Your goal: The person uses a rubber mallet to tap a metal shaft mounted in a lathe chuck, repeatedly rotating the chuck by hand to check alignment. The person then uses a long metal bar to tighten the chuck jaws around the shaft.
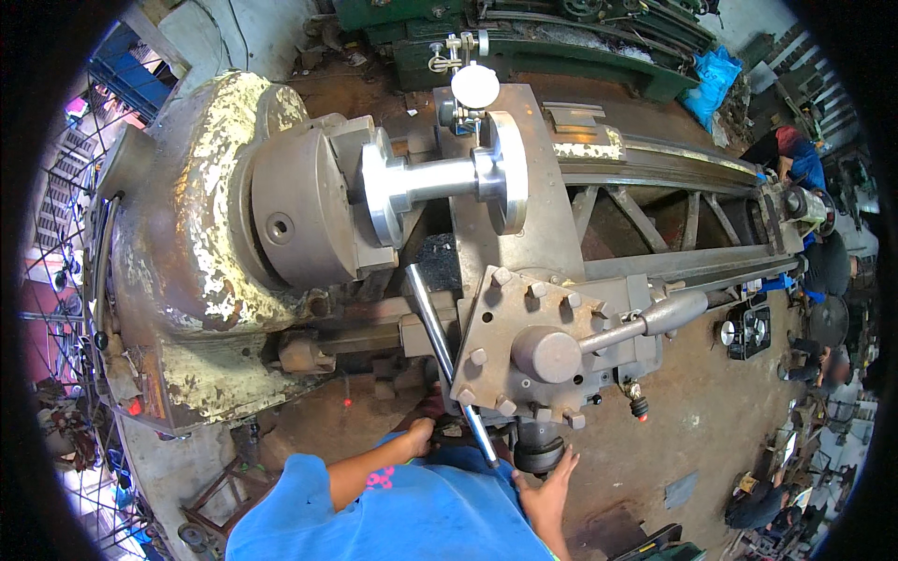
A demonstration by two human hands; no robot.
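A shiny metal spool with two round flanges (440, 179) is clamped in the jaws of the large lathe chuck (301, 208). A dial indicator (475, 86) stands behind the spool's right flange. My right hand (550, 491) is at the front of the carriage, thumb and fingers spanning a dark round handwheel (539, 454) below the tool post. My left hand (420, 438) is curled low in front of the lathe; what its fingers hold is hidden. Between my hands and the chuck, a bright round bar (430, 323) slants along the tool post's left edge.
The square tool post (547, 351), with several bolts and a long clamp lever (655, 320), sits on the carriage. Lathe bed rails (683, 257) run to the right. A green machine (552, 51) and a blue bag (713, 82) stand behind. Other people work at the far right.
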